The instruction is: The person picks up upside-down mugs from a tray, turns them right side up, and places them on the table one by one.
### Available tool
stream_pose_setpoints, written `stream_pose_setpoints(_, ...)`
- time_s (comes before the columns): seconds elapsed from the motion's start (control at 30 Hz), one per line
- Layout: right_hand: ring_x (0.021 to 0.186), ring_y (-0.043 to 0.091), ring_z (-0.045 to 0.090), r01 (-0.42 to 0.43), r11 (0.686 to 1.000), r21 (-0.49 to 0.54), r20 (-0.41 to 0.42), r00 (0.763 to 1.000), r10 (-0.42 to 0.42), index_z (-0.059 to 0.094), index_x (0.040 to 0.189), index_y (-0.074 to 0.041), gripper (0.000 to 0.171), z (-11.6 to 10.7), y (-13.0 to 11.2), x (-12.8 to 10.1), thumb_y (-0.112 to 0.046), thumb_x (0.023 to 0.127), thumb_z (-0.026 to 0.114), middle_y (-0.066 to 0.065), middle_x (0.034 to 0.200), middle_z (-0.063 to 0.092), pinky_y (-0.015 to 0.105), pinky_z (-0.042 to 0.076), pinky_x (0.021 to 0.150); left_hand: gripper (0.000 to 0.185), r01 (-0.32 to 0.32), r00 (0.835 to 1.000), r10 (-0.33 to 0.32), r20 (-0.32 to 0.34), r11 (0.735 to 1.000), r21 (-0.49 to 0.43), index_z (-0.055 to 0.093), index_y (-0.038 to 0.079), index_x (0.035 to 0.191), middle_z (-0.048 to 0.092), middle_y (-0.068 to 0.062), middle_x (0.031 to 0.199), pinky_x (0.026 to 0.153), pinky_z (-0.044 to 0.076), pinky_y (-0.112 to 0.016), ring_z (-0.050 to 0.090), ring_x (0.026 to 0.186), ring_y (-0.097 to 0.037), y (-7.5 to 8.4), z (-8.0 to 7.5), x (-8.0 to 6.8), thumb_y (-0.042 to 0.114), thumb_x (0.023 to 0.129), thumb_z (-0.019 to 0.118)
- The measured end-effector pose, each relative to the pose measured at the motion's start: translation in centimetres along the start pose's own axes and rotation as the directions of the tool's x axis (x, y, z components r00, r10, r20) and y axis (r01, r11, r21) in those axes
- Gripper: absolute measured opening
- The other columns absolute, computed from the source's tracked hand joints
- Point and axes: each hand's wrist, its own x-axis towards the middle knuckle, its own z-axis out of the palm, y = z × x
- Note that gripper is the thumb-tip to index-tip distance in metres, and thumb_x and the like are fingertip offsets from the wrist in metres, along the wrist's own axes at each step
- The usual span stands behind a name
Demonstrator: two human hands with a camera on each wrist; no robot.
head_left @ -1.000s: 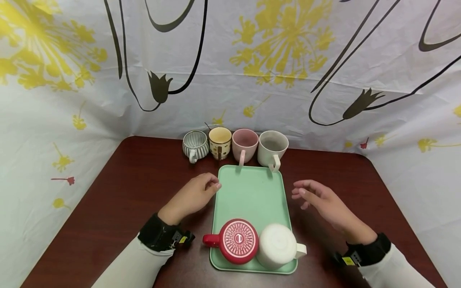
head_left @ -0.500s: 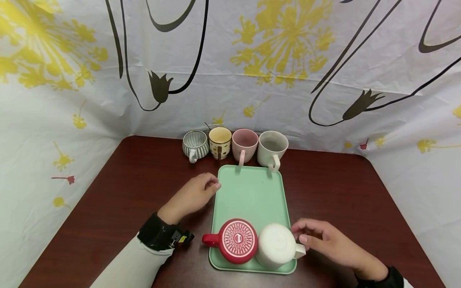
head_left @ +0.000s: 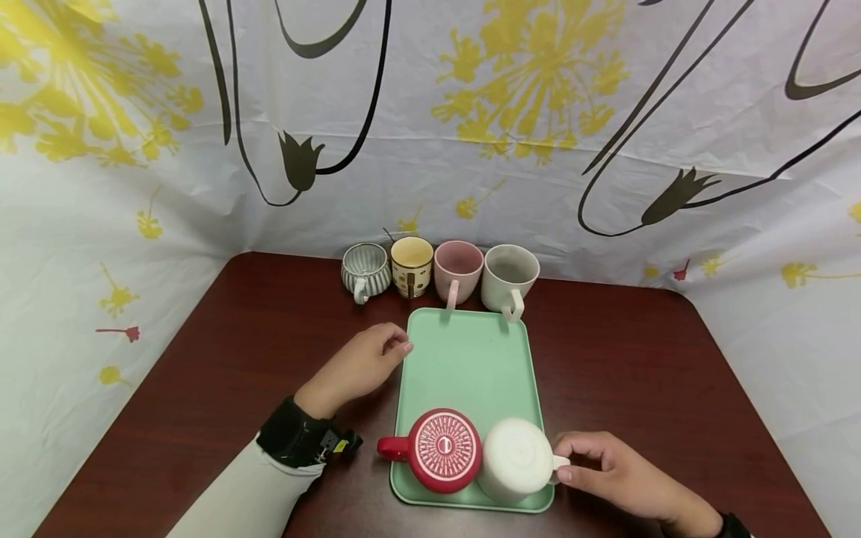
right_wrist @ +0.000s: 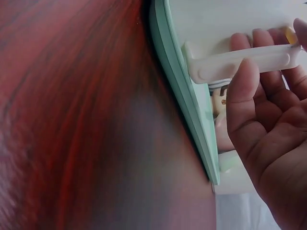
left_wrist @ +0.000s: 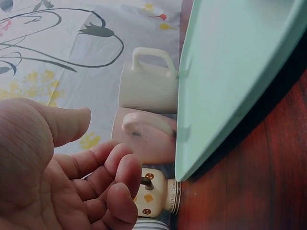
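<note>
The right hand [head_left: 622, 478] pinches the handle [right_wrist: 244, 63] of the upturned white mug [head_left: 516, 457], handle pointing right; the left hand [head_left: 359, 364] rests relaxed.

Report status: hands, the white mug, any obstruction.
Right hand pinching handle of upside-down white mug on green tray. Left hand relaxed at tray's left edge. Upside-down red mug sits right beside the white one.
</note>
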Motion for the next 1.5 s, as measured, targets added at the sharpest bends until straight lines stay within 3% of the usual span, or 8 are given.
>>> stream_pose_setpoints(0.1,0.088,0.020,0.062,-0.010,1.000,-0.007,-0.014,1.000,0.010,0.064,0.105,-0.006,0.031,0.2,-0.2,-0.1,0.022,0.095,0.052,0.016,0.093,0.064,0.034,0.054,0.073,0.027,0.000,1.000,0.000,0.002,1.000,-0.001,0.066,0.015,0.126,0.066,-0.002,0.112,0.093,0.054,-0.043,0.062,0.102,-0.017,0.0,0.0,0.0,0.033,0.107,0.060)
stream_pose_setpoints(0.4,0.079,0.023,0.062,-0.180,0.984,-0.016,-0.092,0.980,0.178,0.069,0.103,-0.006,0.029,0.5,-0.9,-0.3,0.014,0.102,0.048,0.023,0.089,0.065,0.034,0.057,0.069,0.027,-0.001,1.000,0.001,-0.001,1.000,0.004,0.066,0.015,0.126,0.065,-0.002,0.112,0.093,0.054,-0.042,0.062,0.101,-0.018,0.0,-0.1,0.0,0.033,0.106,0.060)
stream_pose_setpoints(0.7,0.083,0.023,0.063,-0.116,0.993,0.026,-0.063,0.991,0.117,0.066,0.103,-0.006,0.031,0.7,-0.9,-0.2,0.016,0.102,0.043,0.018,0.089,0.063,0.036,0.056,0.071,0.026,-0.002,1.000,0.002,0.001,1.000,0.000,0.066,0.016,0.125,0.065,-0.001,0.112,0.093,0.054,-0.042,0.062,0.102,-0.017,-0.1,0.1,0.1,0.034,0.107,0.060)
stream_pose_setpoints(0.93,0.080,0.026,0.060,-0.101,0.994,-0.029,-0.084,0.992,0.098,0.064,0.101,-0.006,0.029,1.0,-1.0,-0.3,0.015,0.102,0.045,0.016,0.087,0.061,0.036,0.054,0.067,0.025,-0.006,1.000,0.006,0.002,1.000,-0.001,0.066,0.016,0.124,0.065,-0.001,0.111,0.092,0.054,-0.041,0.061,0.101,-0.017,-0.1,0.1,0.1,0.033,0.106,0.060)
stream_pose_setpoints(1.3,0.084,0.011,0.061,-0.106,0.984,-0.142,-0.116,0.989,0.090,0.066,0.101,-0.013,0.025,1.2,-1.1,-0.3,0.012,0.096,0.062,0.005,0.089,0.065,0.029,0.053,0.070,0.025,-0.007,1.000,0.007,0.009,1.000,-0.002,0.066,0.015,0.124,0.065,-0.001,0.111,0.093,0.054,-0.042,0.061,0.101,-0.018,0.0,0.1,0.0,0.032,0.107,0.060)
stream_pose_setpoints(1.5,0.081,0.011,0.059,-0.018,0.978,-0.207,-0.117,0.993,-0.006,0.066,0.103,-0.013,0.028,1.3,-0.6,-0.3,0.014,0.093,0.065,0.001,0.090,0.064,0.026,0.052,0.067,0.025,-0.009,1.000,0.009,0.007,1.000,0.000,0.066,0.015,0.124,0.065,-0.001,0.112,0.094,0.054,-0.043,0.062,0.102,-0.018,0.0,0.2,0.1,0.033,0.106,0.060)
